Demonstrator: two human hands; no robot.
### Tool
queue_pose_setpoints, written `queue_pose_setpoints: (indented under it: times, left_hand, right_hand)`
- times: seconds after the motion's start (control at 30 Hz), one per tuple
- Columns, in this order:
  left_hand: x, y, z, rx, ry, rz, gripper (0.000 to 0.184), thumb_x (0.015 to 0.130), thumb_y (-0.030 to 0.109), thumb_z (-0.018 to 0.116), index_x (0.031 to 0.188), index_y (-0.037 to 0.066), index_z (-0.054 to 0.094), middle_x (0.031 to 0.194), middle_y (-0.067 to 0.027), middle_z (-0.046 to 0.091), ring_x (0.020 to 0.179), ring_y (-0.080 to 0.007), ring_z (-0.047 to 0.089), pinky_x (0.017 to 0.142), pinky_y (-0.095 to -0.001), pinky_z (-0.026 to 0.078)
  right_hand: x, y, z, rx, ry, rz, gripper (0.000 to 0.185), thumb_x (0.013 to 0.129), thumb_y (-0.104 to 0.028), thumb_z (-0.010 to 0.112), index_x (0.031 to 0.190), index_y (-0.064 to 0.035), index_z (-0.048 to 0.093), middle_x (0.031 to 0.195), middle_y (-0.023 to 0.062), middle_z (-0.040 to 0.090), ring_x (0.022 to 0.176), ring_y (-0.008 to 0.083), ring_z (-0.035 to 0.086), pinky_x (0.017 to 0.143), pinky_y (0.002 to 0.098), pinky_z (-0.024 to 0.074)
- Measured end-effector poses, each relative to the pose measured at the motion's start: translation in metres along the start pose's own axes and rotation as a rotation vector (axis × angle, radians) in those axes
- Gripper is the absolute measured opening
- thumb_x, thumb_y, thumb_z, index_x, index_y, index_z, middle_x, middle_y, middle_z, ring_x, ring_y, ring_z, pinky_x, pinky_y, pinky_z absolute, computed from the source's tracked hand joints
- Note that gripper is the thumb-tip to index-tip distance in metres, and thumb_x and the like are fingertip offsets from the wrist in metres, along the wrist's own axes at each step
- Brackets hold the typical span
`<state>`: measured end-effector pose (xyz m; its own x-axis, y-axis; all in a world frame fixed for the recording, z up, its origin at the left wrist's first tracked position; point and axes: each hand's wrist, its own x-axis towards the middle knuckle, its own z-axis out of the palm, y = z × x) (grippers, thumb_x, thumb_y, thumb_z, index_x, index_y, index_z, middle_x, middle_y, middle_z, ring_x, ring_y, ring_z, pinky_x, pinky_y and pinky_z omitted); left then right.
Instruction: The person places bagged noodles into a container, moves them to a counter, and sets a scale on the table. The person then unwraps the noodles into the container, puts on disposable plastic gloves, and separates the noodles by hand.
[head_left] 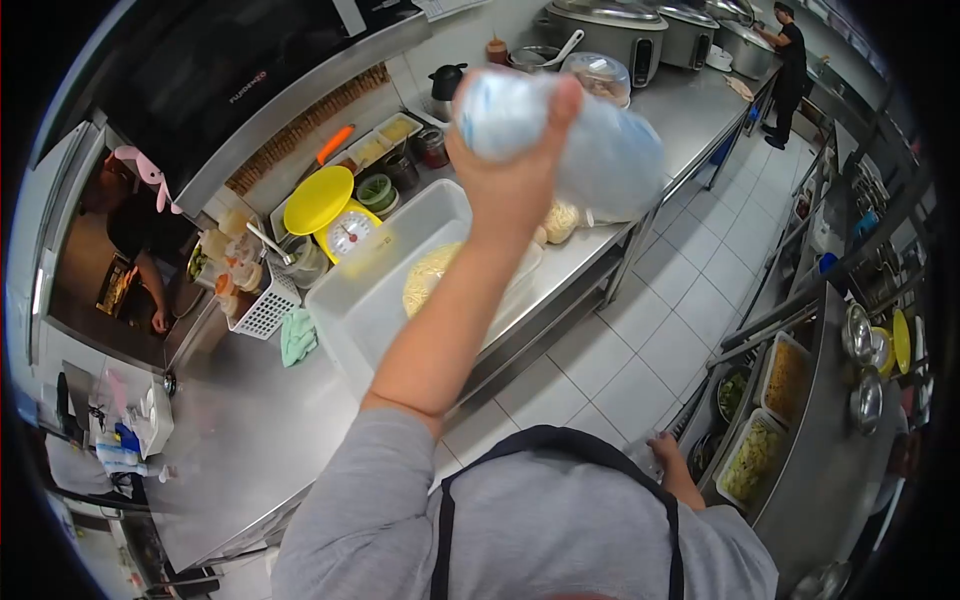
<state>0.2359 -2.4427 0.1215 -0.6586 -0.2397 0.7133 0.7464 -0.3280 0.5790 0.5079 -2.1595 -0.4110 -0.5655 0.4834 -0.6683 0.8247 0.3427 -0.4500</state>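
Observation:
My left hand is raised over the worktop, its fingers closed around a whitish-blue plastic bundle smeared by motion. Below my forearm, a translucent plastic tub holds a bag of pale yellow food, partly hidden by the arm. More pale, rounded food lies under the bundle. Low on the right, by the side shelf, my right hand appears closed; something clear shows beside its fingers, but I cannot make out what.
A yellow kitchen scale, a white basket of bottles and a green cloth stand behind the tub. Large cookers line the far counter. Food trays sit at right. A co-worker stands far back.

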Motion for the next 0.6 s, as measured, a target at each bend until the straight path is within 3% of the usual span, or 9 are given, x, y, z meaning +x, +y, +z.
queue_pose_setpoints:
  times: [0.07,0.13,0.17,0.4,0.47,0.5,0.6]
  left_hand:
    - [0.034,-0.013,-0.011,0.155,-0.037,0.198,0.032,0.069,0.026,0.076,0.074,0.005,0.052,0.067,0.0008,0.056,0.06,-0.0068,0.049,0.057,-0.022,0.042]
    - [0.057,-0.025,-0.018,0.149,-0.028,0.209,0.031,0.069,0.024,0.076,0.073,0.004,0.053,0.066,0.0009,0.056,0.06,-0.0064,0.049,0.057,-0.0215,0.041]
    - [0.068,-0.035,-0.023,0.195,-0.025,0.22,0.03,0.069,0.024,0.076,0.073,0.004,0.053,0.066,0.0008,0.056,0.059,-0.0065,0.049,0.057,-0.0216,0.041]
    - [0.115,-0.146,-0.069,0.404,0.029,0.189,0.023,0.07,0.019,0.074,0.073,0.005,0.056,0.067,0.0013,0.058,0.06,-0.007,0.05,0.058,-0.0226,0.042]
    - [0.124,-0.182,-0.08,0.655,0.044,0.166,0.028,0.066,0.021,0.075,0.075,0.003,0.055,0.067,-0.0073,0.061,0.06,-0.0145,0.057,0.058,-0.0273,0.045]
    - [0.126,-0.196,-0.086,0.708,0.06,0.09,0.029,0.064,0.021,0.075,0.076,0.003,0.056,0.07,-0.0111,0.062,0.065,-0.0225,0.06,0.061,-0.0308,0.046]
    - [0.132,-0.238,-0.11,0.855,0.126,0.028,0.029,0.063,0.021,0.074,0.078,0.004,0.057,0.074,-0.0127,0.062,0.071,-0.0282,0.061,0.063,-0.0337,0.046]
  right_hand:
    - [0.017,0.033,0.013,-0.056,0.049,-0.085,0.053,0.062,-0.028,0.07,0.102,0.004,0.055,0.095,0.0197,0.061,0.089,0.0299,0.06,0.076,0.0375,0.0469]
    - [0.009,0.029,0.008,-0.199,0.041,-0.168,0.052,0.061,-0.029,0.071,0.099,0.004,0.056,0.088,0.0178,0.062,0.079,0.0289,0.062,0.068,0.0371,0.0484]
    - [0.003,0.017,-0.008,-0.27,-0.079,-0.122,0.053,0.061,-0.027,0.073,0.099,0.0051,0.055,0.089,0.0174,0.062,0.077,0.0273,0.061,0.067,0.037,0.048]
    - [0.034,-0.023,-0.072,-0.242,-0.095,-0.072,0.056,0.065,-0.022,0.07,0.108,0.0075,0.049,0.098,0.0203,0.059,0.089,0.0291,0.058,0.076,0.0372,0.0456]
    - [0.059,-0.046,-0.088,-0.211,-0.074,-0.083,0.057,0.066,-0.021,0.07,0.111,0.0081,0.048,0.101,0.0211,0.058,0.092,0.0296,0.057,0.078,0.0373,0.0449]
    - [0.072,-0.063,-0.095,-0.187,-0.061,-0.092,0.058,0.067,-0.02,0.069,0.112,0.0084,0.047,0.102,0.0216,0.058,0.094,0.0298,0.057,0.079,0.0373,0.0445]
    - [0.119,-0.119,-0.122,-0.074,0.046,-0.153,0.06,0.069,-0.018,0.068,0.116,0.0094,0.044,0.106,0.0228,0.056,0.099,0.0306,0.055,0.083,0.0375,0.0435]
